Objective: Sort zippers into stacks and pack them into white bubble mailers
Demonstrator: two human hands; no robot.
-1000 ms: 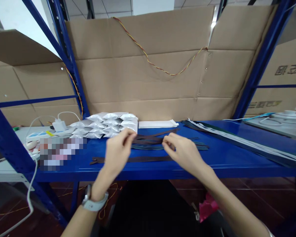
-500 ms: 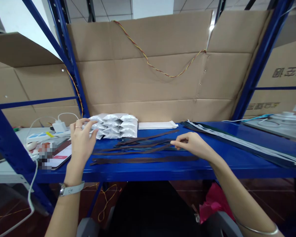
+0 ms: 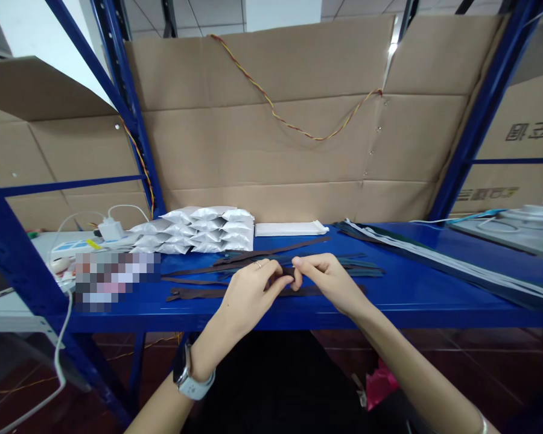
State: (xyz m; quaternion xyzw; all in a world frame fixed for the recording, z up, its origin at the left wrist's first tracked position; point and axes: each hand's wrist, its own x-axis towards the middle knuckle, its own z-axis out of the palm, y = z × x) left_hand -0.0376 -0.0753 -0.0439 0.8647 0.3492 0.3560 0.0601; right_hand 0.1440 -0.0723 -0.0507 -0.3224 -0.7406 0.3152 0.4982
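Several dark brown and teal zipper strips [image 3: 235, 265] lie lengthwise on the blue metal shelf [image 3: 411, 289]. My left hand [image 3: 248, 292] and my right hand [image 3: 328, 280] meet over the middle of the strips, fingertips pinched together on one dark strip [image 3: 286, 275]. A watch is on my left wrist and a ring on a left finger. What lies under the fingertips is hidden.
A stack of silver-white foil pouches [image 3: 199, 230] sits behind the strips at the left, and a flat white packet [image 3: 289, 228] beside it. Long grey and dark strips [image 3: 457, 262] run along the right. A charger and cables [image 3: 108, 229] lie far left. Cardboard lines the back.
My left hand has come back from the foil pouches to the middle and joined my right hand. Both now pinch the same strip.
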